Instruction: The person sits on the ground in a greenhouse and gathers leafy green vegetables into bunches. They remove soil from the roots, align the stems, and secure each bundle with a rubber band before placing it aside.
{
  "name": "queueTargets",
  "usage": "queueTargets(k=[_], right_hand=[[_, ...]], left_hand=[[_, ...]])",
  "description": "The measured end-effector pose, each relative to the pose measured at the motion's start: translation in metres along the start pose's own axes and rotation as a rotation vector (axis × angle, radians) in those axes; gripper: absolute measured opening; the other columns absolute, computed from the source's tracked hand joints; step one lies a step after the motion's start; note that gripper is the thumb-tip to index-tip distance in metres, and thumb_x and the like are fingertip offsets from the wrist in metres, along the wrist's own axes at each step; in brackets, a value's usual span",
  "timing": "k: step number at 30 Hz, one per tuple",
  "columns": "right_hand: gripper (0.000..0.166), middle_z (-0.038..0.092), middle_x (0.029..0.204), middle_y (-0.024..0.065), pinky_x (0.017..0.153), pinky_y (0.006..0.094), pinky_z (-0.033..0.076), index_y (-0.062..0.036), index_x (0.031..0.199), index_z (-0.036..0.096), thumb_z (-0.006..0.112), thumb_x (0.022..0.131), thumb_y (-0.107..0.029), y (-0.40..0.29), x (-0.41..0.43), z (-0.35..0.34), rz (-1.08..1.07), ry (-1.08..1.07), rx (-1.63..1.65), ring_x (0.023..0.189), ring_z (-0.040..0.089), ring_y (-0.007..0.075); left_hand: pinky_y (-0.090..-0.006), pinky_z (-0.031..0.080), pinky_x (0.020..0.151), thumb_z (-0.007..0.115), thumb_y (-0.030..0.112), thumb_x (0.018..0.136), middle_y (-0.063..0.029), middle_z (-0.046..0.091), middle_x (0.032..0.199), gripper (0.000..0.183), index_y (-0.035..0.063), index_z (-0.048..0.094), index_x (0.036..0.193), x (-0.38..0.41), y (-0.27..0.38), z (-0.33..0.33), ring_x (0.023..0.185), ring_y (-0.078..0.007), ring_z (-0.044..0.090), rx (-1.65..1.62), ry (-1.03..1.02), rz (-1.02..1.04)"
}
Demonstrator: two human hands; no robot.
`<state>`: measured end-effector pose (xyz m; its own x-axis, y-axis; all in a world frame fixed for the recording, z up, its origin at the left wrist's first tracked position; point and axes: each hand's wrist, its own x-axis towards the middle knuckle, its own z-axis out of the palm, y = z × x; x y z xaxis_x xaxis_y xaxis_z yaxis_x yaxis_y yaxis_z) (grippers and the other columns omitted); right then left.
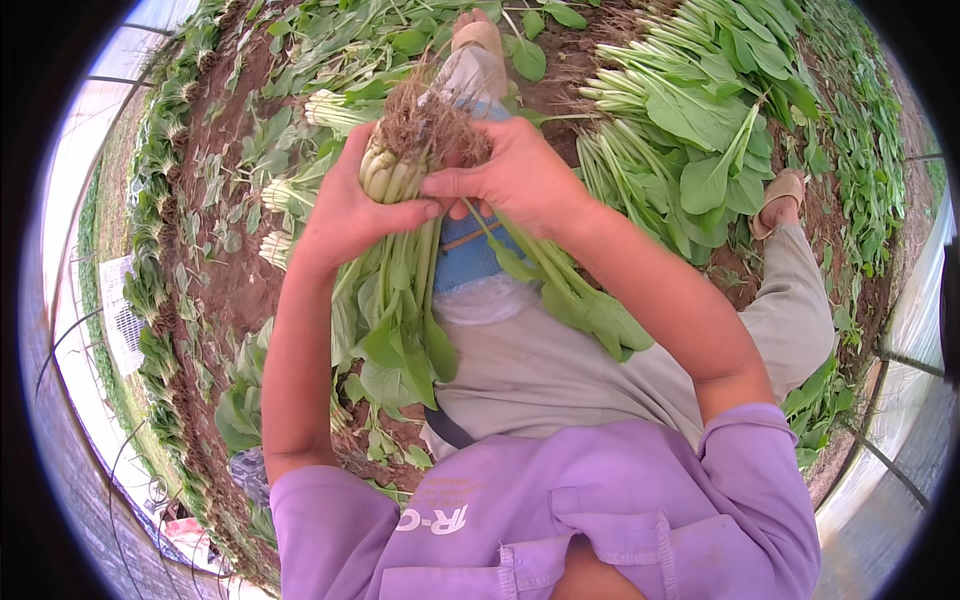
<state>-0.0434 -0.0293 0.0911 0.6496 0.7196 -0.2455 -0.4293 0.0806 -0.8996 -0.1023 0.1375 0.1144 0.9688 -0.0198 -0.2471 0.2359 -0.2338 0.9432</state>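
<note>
My left hand [349, 206] is wrapped around a bunch of leafy greens [394, 262], its pale stems bundled and its leaves hanging down. Brown tangled roots [427, 120] stick up from the top of this bunch. Against its right side, my right hand [517, 176] grips a few more rooted greens [577, 289], whose stems and leaves trail down beneath my forearm. The thumbs of both hands almost meet across the stems. Behind the bunch, a blue woven wrap [472, 259] with a brown tie covers part of my leg. Some of my right fingers are hidden.
Loose greens with roots [675, 112] lie piled at the upper right. Trimmed bundles with pale stem ends [334, 112] lie on the soil [232, 281] to the left. Farther left runs a long row of bundles [161, 262]. Plastic sheeting on a frame [911, 427] borders the plot.
</note>
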Motion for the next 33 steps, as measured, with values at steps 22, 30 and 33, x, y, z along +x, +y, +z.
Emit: queueTargets(k=[22, 30, 33], right_hand=[[0.03, 0.043, 0.056, 0.0015, 0.047, 0.0251, 0.036, 0.001, 0.082, 0.049, 0.046, 0.086, -0.029, -0.123, -0.078, -0.093, -0.561, -0.182, 0.885, 0.053, 0.046, 0.0128], [0.012, 0.053, 0.079, 0.0135, 0.073, 0.0404, 0.044, 0.002, 0.082, 0.048, 0.047, 0.071, -0.002, 0.017, -0.022, -0.004, -0.138, 0.079, 1.044, 0.075, 0.053, 0.0255], [0.016, 0.055, 0.082, 0.0086, 0.069, 0.0311, 0.045, 0.0029, 0.088, 0.05, 0.055, 0.074, -0.003, 0.019, -0.034, 0.005, -0.24, 0.182, 0.398, 0.074, 0.053, 0.0161]], left_hand=[[-0.0294, 0.038, 0.086, 0.076, 0.013, 0.059, -0.009, 0.053, 0.105, 0.074, 0.0015, 0.034, 0.119, 0.009, -0.001, 0.004, 0.094, -0.0154, 0.05, 0.061, -0.018, 0.023], [-0.0297, 0.039, 0.086, 0.072, 0.002, 0.061, -0.0085, 0.052, 0.106, 0.072, 0.0018, 0.032, 0.12, 0.006, 0.0, 0.005, 0.095, -0.0159, 0.052, 0.009, -0.038, -0.02], [-0.0294, 0.04, 0.084, 0.073, 0.007, 0.06, -0.0091, 0.052, 0.104, 0.071, 0.0009, 0.033, 0.118, 0.004, -0.002, 0.004, 0.094, -0.0154, 0.051, 0.022, -0.014, -0.014]])
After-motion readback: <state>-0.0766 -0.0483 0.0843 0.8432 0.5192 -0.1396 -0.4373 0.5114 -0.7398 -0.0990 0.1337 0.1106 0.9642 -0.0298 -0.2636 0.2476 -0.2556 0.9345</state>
